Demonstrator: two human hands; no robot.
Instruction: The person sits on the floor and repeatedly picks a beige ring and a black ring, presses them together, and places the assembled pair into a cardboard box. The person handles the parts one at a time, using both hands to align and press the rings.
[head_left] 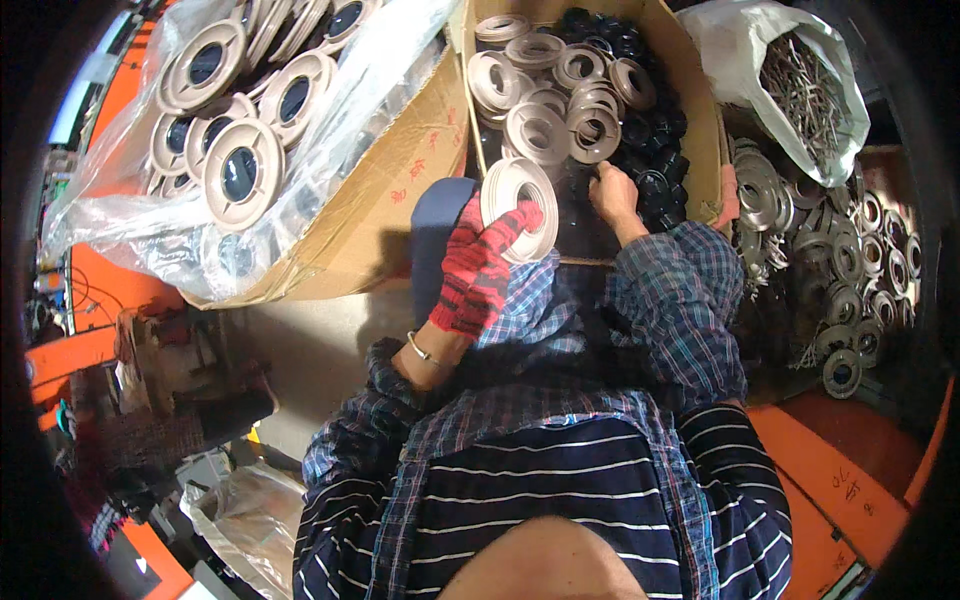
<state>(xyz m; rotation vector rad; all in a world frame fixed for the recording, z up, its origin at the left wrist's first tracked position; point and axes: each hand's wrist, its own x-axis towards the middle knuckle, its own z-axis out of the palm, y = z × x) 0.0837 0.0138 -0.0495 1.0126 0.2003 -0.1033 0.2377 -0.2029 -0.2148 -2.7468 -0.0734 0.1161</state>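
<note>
My left hand point(475, 270), in a red and black knit glove, grips a beige ring-shaped plastic part point(497, 190) with its fingers in the centre hole. The ring is tilted at the near edge of a cardboard box point(716, 130). My right hand point(613, 197) is bare and closed, fingers curled down inside that box's near side. What it holds, if anything, is hidden. Beyond both hands, several loose beige rings point(495, 75) are heaped on the box's left half. Small black round plastic parts point(662, 185) fill its right side and far end.
To the left, a plastic-lined cardboard box point(405, 180) holds beige rings with black centres point(268, 165). A white sack point(735, 55) of thin metal-looking strips stands far right. Below it lies a pile of grey rings point(845, 260). A clear plastic bag point(250, 520) sits lower left.
</note>
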